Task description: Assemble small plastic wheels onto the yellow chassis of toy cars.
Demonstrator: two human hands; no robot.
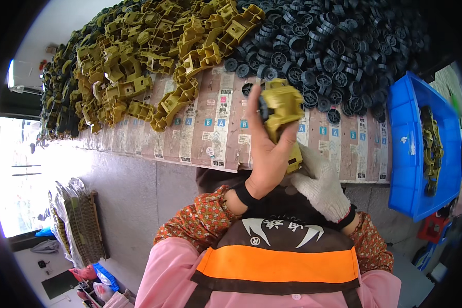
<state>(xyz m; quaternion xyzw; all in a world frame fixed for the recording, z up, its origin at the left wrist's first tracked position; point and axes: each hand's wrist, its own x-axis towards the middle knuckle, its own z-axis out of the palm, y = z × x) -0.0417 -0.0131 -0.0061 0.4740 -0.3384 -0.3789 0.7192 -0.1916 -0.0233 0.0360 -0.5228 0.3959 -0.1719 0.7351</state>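
Note:
Over the front edge of the table, both my hands are on an olive-yellow plastic toy vehicle body (283,105), which is tilted upward. A dark wheel (263,109) sits at its left side, against my left fingers. My bare left hand (268,159) grips the body from the left, with one finger stretched up and the thumb across it. In a white knit glove, my right hand (321,187) closes round its lower end; some of those fingers are hidden. Beyond lie a heap of yellow vehicle bodies (123,64) and a heap of dark wheels (323,51).
A blue plastic bin (400,149) at the right holds yellow parts (432,149) with dark pieces. Printed cardboard covers the table (210,138). Wrapped stacked material (79,220) stands on the floor at left. Bags (100,287) lie at lower left.

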